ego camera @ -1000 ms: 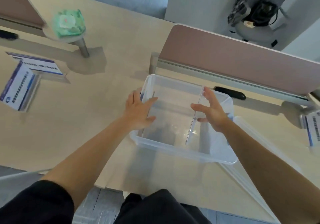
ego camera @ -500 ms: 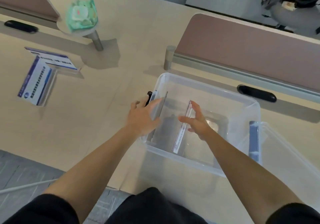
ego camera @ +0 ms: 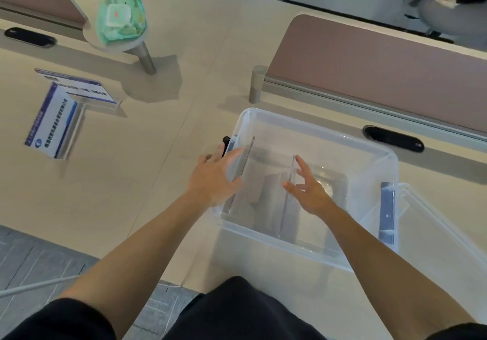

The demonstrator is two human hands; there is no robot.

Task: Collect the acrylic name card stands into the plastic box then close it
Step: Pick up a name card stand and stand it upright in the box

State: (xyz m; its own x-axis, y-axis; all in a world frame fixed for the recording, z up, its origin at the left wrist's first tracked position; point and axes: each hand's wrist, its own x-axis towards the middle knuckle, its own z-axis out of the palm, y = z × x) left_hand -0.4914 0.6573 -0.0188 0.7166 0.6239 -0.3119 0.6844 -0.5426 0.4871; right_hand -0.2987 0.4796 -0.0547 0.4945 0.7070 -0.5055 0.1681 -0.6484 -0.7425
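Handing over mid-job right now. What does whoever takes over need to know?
Left hand: open, resting on the left wall of the box.
Right hand: open inside the box, fingers straight at the middle stand.
Done: two clear stands upright in the box, the middle stand and the left-wall stand.
Left: two table stands holding cards, on the table at far left. The lid lies off at the box's right; close last.

Head cam (wide-angle), looks down, close.
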